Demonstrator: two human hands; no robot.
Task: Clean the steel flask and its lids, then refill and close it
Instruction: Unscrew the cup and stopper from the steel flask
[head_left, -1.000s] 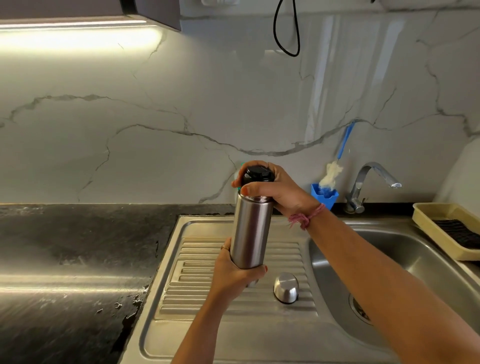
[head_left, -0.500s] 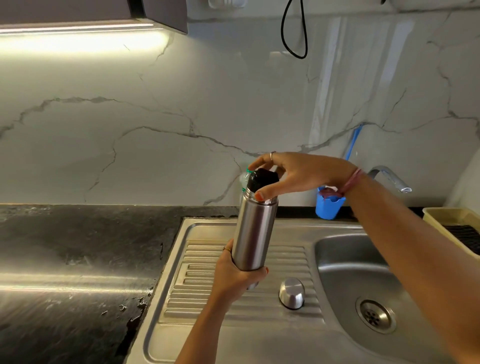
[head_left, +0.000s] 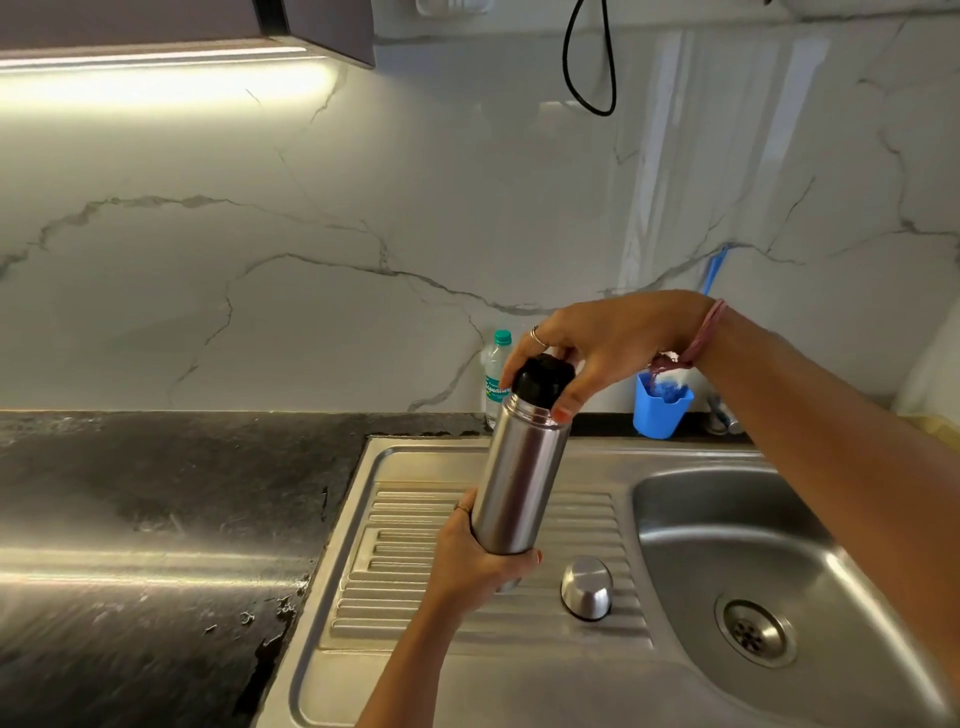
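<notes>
We hold the steel flask (head_left: 519, 478) tilted over the drainboard (head_left: 597, 525), gripping it at both ends.

Our left hand (head_left: 475, 558) wraps its base as before; above that grip, our right hand (head_left: 597, 345) pinches the black inner lid (head_left: 543, 378), wrist now swung further round than a second ago. The steel cap (head_left: 587, 587) stays just right of the lower grip, a water bottle (head_left: 493, 379) newly showing behind.

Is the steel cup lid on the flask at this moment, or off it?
Off. The steel cup lid lies on the draining board, beside the flask, whose mouth carries only the black inner lid.
</notes>
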